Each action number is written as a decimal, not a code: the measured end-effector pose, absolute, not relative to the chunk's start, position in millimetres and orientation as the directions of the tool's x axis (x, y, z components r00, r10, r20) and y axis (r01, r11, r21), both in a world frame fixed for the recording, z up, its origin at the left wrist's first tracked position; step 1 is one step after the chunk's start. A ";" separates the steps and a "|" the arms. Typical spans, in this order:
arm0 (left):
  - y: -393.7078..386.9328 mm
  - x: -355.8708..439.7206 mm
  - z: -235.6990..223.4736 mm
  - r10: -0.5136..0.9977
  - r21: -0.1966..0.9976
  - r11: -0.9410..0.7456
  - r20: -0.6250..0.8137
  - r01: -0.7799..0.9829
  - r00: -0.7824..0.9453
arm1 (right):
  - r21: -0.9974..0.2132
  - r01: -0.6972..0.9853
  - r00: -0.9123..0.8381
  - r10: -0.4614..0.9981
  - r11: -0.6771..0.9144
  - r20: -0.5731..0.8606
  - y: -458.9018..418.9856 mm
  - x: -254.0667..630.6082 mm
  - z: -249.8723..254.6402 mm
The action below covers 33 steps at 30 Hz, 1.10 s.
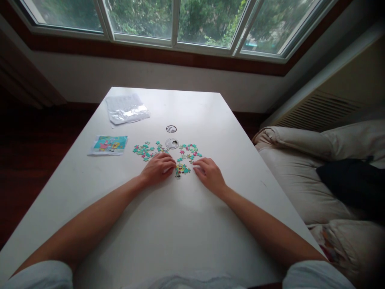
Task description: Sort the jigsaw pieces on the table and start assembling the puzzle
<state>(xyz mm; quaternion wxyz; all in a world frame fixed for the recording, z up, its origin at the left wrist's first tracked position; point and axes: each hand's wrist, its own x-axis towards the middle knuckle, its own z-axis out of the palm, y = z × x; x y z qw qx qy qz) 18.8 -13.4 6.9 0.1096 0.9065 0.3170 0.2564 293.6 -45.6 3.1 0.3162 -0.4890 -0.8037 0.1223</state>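
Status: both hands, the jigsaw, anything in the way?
Left hand at left edge of jigsaw cluster, grip unclear. Right hand near its right side, grip unclear. Loose jigsaw pieces scattered beyond, possible clutter.

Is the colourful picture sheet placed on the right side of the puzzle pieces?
No, the picture sheet lies to the left of all the puzzle pieces.

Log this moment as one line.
left hand: at puzzle cluster, grip unclear | right hand: beside cluster, grip unclear | more pieces: beyond hands | picture sheet: on table, left | plastic bag: far left
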 end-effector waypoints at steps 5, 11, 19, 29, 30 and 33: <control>-14.8 20.1 7.8 0.564 0.371 -0.819 0.371 0.438 0.738 | -0.399 0.823 -0.277 0.899 0.404 0.339 -29.1 298.1 -2.8; -14.4 17.1 8.7 0.496 0.379 -0.849 0.336 0.367 0.800 | -0.348 0.851 -0.285 0.903 0.393 0.321 -20.5 289.0 -3.8; -13.2 20.4 10.5 0.515 0.370 -0.840 0.313 0.397 0.798 | -0.510 0.771 -0.281 0.923 0.380 0.264 -18.1 292.8 -3.9; -13.5 20.0 9.5 0.522 0.368 -0.838 0.327 0.403 0.788 | -0.774 0.555 -0.260 0.947 0.305 0.187 -40.7 277.0 4.5; -13.4 19.9 9.2 0.524 0.366 -0.838 0.326 0.406 0.787 | -0.769 0.554 -0.288 0.940 0.320 0.184 -43.3 274.9 5.1; -13.0 19.7 9.1 0.522 0.359 -0.839 0.316 0.410 0.792 | -0.749 0.569 -0.308 0.932 0.340 0.190 -48.0 270.0 5.0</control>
